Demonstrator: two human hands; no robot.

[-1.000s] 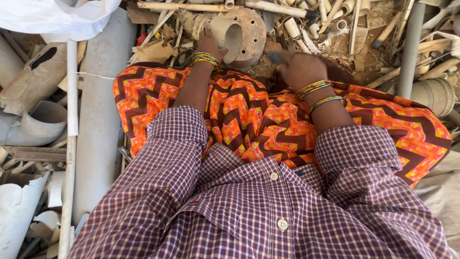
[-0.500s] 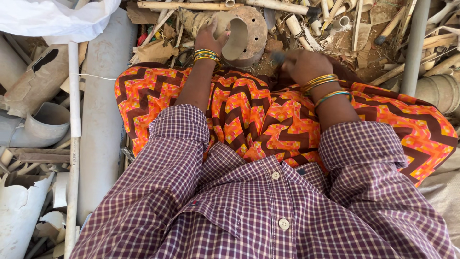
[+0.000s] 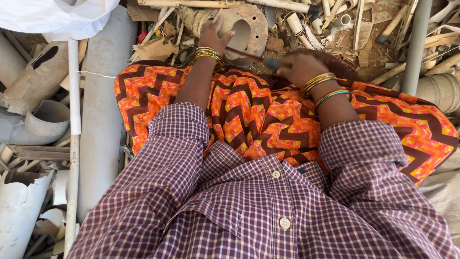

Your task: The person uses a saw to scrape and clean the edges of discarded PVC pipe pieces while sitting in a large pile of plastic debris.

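Now | left hand (image 3: 212, 36) fingers grasp pipe fitting (image 3: 239, 29) rim | right hand (image 3: 299, 67) fingers clenched on tool (image 3: 249, 55) | scrap crowds close

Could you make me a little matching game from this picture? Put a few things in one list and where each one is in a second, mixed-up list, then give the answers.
Things:
1. left hand
2. right hand
3. white bag
4. long white pipe

Places:
A. top left corner
B. gripping a thin tool with a dark handle
C. holding the short pipe piece
D. lying lengthwise along the left side, beside a wide grey pipe

Pairs: 1-C, 2-B, 3-A, 4-D
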